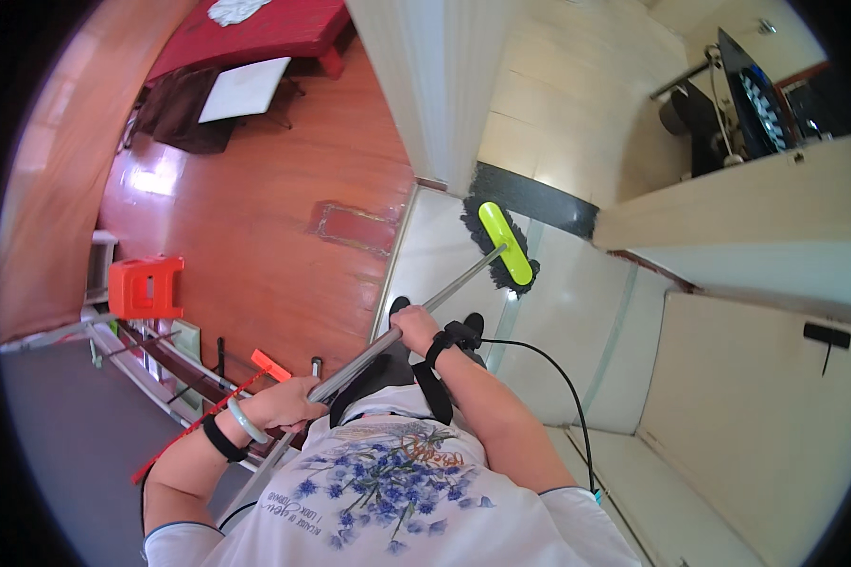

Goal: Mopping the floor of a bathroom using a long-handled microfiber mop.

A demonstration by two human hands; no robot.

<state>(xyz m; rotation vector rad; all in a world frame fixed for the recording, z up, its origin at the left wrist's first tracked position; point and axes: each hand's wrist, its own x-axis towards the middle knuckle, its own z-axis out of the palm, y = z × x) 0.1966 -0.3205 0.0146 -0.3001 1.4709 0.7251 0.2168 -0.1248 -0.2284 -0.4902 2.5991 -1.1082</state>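
Note:
I hold a mop (pixel 503 241) with a bright green oblong head and a shaggy dark fringe. Its head lies on the white floor tiles (pixel 435 227) ahead of my feet, just short of a dark stone threshold. The metal handle (pixel 459 281) slants back toward my left side. Around the handle's middle closes my right hand (pixel 416 329). Lower down, near my waist, my left hand (pixel 288 404) is wrapped round the same handle; a pale bangle and a black band circle that wrist.
A wall end (pixel 435 94) parts the wood-floored room from a tiled room beyond the dark threshold (pixel 534 197). Leftward stand an orange-red plastic stool (pixel 147 288), a metal frame and a red pole (pixel 194 430). A cream door (pixel 756 397) is at right. A black cable (pixel 572 387) runs from my right wrist.

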